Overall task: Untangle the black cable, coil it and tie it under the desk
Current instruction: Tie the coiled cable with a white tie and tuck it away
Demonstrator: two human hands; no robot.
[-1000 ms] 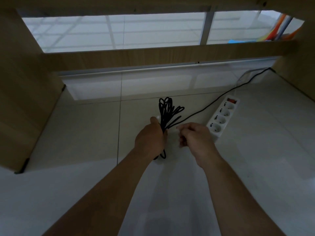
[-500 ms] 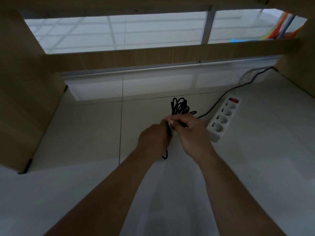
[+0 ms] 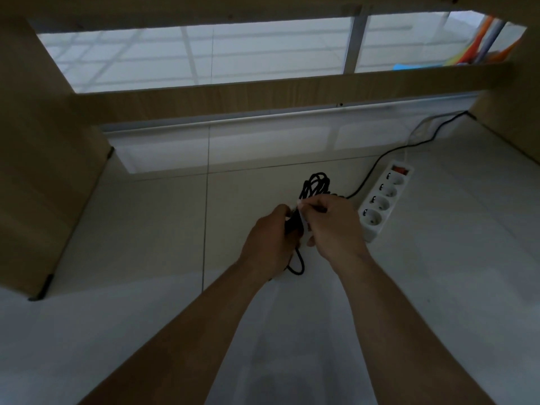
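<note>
Head view, under the desk, dim light.

- Black cable: gathered into a narrow bundle of loops, held off the tiled floor between both hands. Upper loops are seen fanned out above the fingers; one lower loop hangs below the left hand. A single strand is led off to the right and back, just beside the power strip, toward the rear right corner.
- Left hand: grip clenched round the middle of the bundle, fingers wrapped about it, thumb up.
- Right hand: grip closed in a pinch on a small white strip laid against the bundle just above the left hand. What the strip is cannot be told.
- Power strip: white, four sockets, red switch at the far end, lying flat on the floor just right of the right hand.
- Wooden rear rail is seen running across the back, above the floor.
</note>
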